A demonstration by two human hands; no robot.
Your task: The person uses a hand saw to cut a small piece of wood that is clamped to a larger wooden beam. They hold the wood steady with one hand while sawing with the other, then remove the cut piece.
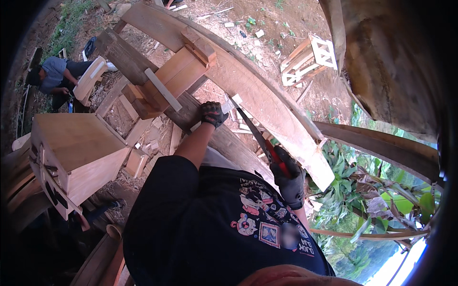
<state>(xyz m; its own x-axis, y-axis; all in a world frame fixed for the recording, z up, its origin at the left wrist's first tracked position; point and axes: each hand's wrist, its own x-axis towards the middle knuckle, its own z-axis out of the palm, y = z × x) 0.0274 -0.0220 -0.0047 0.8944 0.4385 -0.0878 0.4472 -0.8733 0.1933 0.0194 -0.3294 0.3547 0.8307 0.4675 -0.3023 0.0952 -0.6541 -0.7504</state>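
Grey shirt [53, 74]: worn by another person at the far left, close to a curved wooden piece [90, 80].
Big box [78, 148]: made of wood, with a flat brown top and a paler side.
Wood scraps [137, 162]: small bits in a messy heap, just right of the big box.
Brown wooden frame [183, 71]: sits across the dark beam [234, 145], with a thin grey strip [162, 89] lying over it.
Left hand [213, 114]: in a black glove, by the dark beam, fingers curled in next to the pale wood piece [226, 107]; how firmly it holds that piece, one cannot tell.
Saw [259, 136]: its dark blade slants up to the left, and the far end is right at the pale wood piece.
Long plank [272, 112]: wide and light brown, behind the saw.
Right hand [287, 175]: gloved too, wrapped tight around the saw's red handle.
Slatted crate [312, 59]: on the dirt, well apart from both hands.
Green plants [343, 174]: leafy, right of the right hand.
Brown sheet [389, 66]: hangs at the top right.
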